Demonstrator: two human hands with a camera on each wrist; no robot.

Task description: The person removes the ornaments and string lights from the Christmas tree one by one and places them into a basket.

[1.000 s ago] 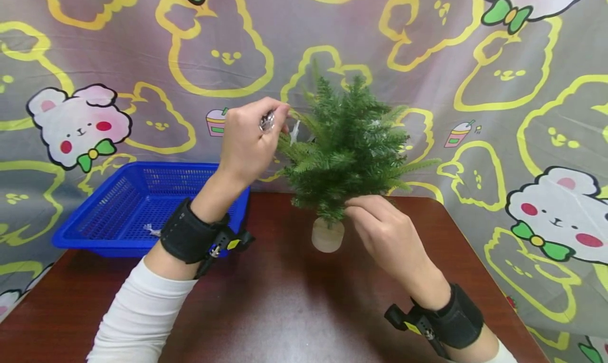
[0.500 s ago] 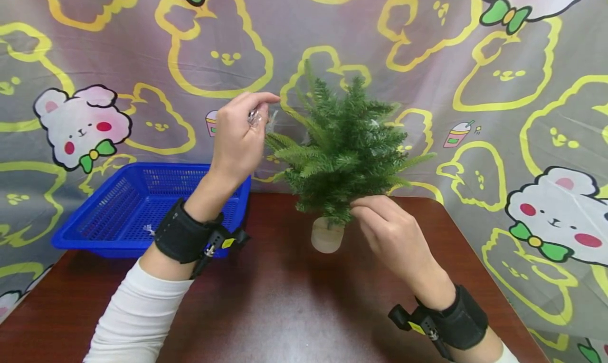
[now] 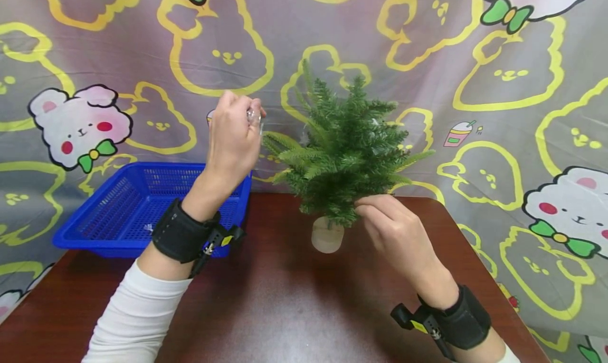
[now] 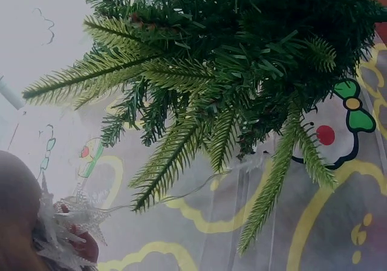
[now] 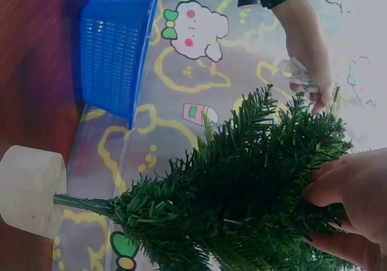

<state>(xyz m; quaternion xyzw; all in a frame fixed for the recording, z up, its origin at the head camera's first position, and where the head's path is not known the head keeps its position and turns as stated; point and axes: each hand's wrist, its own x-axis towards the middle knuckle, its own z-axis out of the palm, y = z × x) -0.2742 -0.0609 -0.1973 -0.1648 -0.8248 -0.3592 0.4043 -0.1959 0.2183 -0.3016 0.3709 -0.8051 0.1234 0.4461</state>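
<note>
A small artificial Christmas tree (image 3: 351, 152) stands on the table on a pale round base (image 3: 328, 239). To its upper left, my left hand (image 3: 233, 136) holds a bunch of clear star lights (image 4: 75, 216). From the stars a thin wire (image 4: 175, 197) runs to the tree's branches, drawn fairly straight. My right hand (image 3: 399, 236) is at the tree's lower right, its thumb and fingers pinching the outer branches (image 5: 290, 204). The fingertips there are partly hidden among the needles.
A blue plastic basket (image 3: 95, 244) stands on the left of the brown table (image 3: 285, 310), with a small whitish piece (image 3: 149, 228) inside. Close behind the table hangs a grey curtain (image 3: 418, 51) with cartoon prints.
My left hand has drawn left, away from the tree, with the star lights. My right hand has shifted slightly right, and the lower branches have moved a little with it.
</note>
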